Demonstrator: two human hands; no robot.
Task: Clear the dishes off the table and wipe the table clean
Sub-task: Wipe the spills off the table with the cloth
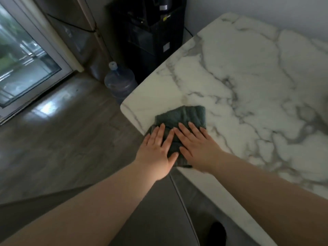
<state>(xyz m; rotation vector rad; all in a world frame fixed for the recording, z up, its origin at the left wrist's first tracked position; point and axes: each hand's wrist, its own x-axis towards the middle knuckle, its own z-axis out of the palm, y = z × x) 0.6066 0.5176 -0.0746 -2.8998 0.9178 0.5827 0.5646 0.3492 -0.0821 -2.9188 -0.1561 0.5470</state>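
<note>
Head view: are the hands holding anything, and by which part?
Nothing gripped. Left hand and right hand lie flat, fingers straight, pressing the near half of the folded dark green cloth onto the white marble table.

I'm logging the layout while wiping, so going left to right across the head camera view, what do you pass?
In order: glass door → water jug → left hand → right hand → marble table.

A cloth (184,116) lies on the table (248,68) at its near left corner, the left grip (156,150) and right grip (197,144) flat on it side by side. A water jug (120,80) stands on the floor (62,139) left of the table, a dispenser (154,41) behind it.
</note>
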